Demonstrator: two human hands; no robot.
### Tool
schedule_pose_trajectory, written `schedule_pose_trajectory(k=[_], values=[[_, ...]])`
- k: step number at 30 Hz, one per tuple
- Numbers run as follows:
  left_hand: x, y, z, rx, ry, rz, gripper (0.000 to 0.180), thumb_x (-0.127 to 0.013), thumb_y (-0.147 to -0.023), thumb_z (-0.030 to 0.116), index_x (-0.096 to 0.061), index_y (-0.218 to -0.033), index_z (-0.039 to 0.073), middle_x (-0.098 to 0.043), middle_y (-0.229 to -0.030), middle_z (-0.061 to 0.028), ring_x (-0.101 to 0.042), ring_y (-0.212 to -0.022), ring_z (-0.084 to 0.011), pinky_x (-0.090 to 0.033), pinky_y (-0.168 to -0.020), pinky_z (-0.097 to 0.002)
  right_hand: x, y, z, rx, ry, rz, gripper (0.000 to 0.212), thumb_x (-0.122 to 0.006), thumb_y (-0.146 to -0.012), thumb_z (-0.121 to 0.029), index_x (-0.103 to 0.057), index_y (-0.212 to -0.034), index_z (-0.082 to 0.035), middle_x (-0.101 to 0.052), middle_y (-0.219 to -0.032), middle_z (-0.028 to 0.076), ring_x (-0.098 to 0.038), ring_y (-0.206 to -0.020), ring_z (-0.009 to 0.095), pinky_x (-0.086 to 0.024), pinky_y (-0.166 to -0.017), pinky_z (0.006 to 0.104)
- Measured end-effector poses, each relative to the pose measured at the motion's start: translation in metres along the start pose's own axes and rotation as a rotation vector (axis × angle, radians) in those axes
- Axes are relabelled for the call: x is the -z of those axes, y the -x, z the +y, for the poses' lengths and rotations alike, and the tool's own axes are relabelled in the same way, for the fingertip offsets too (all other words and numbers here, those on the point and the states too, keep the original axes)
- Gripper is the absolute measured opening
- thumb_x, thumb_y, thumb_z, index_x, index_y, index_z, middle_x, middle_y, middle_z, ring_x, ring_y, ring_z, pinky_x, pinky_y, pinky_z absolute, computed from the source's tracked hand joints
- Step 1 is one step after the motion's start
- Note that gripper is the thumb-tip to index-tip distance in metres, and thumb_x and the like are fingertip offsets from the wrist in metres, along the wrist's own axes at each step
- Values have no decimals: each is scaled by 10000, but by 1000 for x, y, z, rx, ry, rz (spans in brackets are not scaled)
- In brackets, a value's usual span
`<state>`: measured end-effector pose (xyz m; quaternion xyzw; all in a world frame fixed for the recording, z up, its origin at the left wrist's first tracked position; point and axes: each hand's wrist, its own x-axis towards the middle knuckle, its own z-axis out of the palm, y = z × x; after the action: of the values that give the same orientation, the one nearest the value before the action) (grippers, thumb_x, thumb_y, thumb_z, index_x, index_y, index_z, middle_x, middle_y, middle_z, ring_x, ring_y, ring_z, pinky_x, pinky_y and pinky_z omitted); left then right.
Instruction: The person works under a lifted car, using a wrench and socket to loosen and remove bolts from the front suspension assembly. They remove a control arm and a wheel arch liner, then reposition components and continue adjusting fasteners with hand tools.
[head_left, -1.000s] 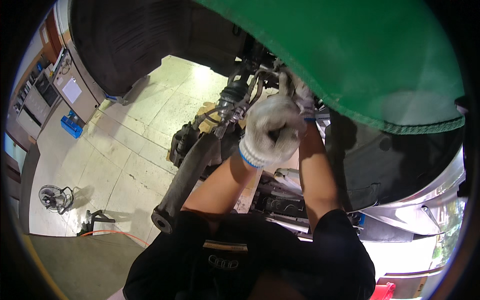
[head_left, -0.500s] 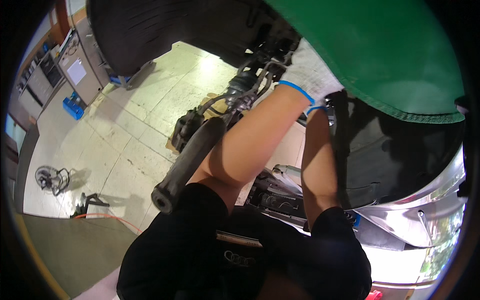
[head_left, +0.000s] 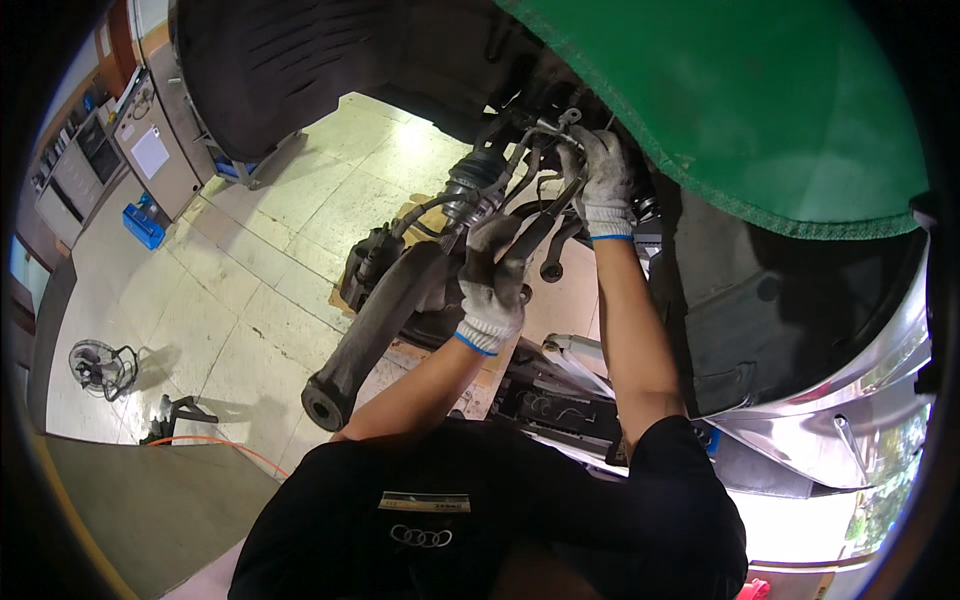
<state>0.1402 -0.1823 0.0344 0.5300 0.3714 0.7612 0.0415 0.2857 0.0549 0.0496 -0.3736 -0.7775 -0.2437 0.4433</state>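
Observation:
My left hand [head_left: 492, 285], in a grey-white knitted glove with a blue cuff, is curled around the lower end of a dark, slim suspension arm [head_left: 545, 228]. That arm slants up and right toward my right hand [head_left: 605, 180], gloved alike. The right fingers are bent beside a shiny metal piece [head_left: 552, 130] among the suspension parts; what they grip is hidden. A drive shaft joint with a ribbed black boot [head_left: 475, 170] lies left of both hands. Nearer to me, a thick dark cylinder [head_left: 370, 340] with a round hole in its end slants down left.
A green cover [head_left: 760, 110] drapes over the car body at upper right, above the black wheel-arch liner [head_left: 780, 320]. On the tiled floor at left stand a fan [head_left: 100, 368] and a blue box [head_left: 143, 226]. An orange hose [head_left: 230, 445] runs nearby.
My left hand has come down and left from the upper suspension area to the slim arm's lower end. My right hand, mostly hidden before, now shows near the arm's upper end.

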Motion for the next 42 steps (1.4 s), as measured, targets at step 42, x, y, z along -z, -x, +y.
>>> schedule_pose_trajectory(k=[42], values=[[-23, -85, 71, -99, 72, -77, 287, -773, -795, 146, -656, -1015, 3, -654, -973, -169, -666, -880, -326, -555, -744, -410, 24, -11, -17, -442, -1060, -101, 261, -760, -901, -119, -691, -1139, -37, -689, -1087, 63, -654, -1006, 183, -521, -907, 322]])
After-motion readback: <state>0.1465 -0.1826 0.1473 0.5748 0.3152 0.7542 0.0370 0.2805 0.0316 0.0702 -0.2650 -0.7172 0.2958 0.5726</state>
